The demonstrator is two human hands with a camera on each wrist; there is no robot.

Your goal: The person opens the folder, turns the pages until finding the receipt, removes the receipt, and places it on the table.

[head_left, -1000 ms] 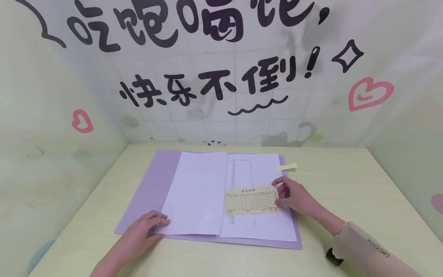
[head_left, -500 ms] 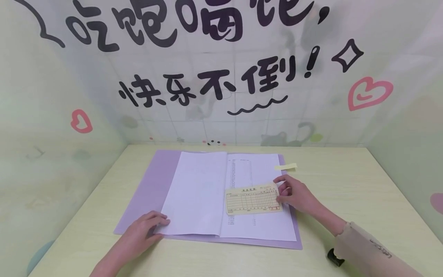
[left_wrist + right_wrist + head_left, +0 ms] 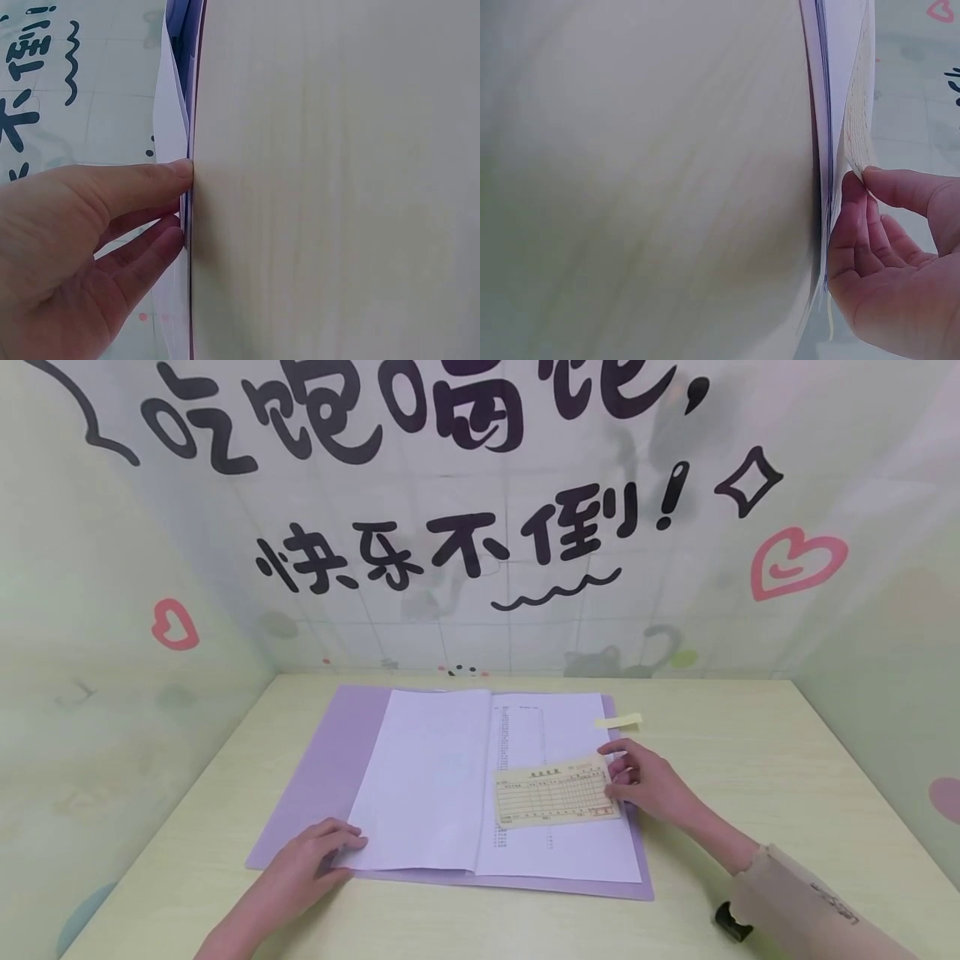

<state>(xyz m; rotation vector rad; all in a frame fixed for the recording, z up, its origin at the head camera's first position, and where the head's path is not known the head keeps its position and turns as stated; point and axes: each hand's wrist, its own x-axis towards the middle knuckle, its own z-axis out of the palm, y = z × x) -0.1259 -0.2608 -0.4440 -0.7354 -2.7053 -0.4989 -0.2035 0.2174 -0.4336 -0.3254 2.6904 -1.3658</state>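
A purple folder (image 3: 302, 793) lies open on the table, with white paper sheets in it. The left page (image 3: 427, 777) is blank; the right page (image 3: 573, 727) bears a printed list. My left hand (image 3: 311, 856) rests on the blank page's lower left corner, its thumb at the bottom edge. In the left wrist view, thumb and fingertips (image 3: 174, 236) touch the pages from above. My right hand (image 3: 648, 781) pinches the right edge of a yellowish receipt slip (image 3: 555, 795) printed with a grid. The slip covers part of the list, and the right wrist view shows its held end raised off the page.
A pale yellow sticky tab (image 3: 621, 721) juts from the right page's edge. The light wood table (image 3: 735, 735) meets a white printed backdrop (image 3: 420, 635) behind and on both sides. A small black object (image 3: 731, 922) shows beside the right sleeve (image 3: 806, 902).
My right hand has shifted slightly to the right, and the receipt slip has moved with it. The left hand stays at the page corner.
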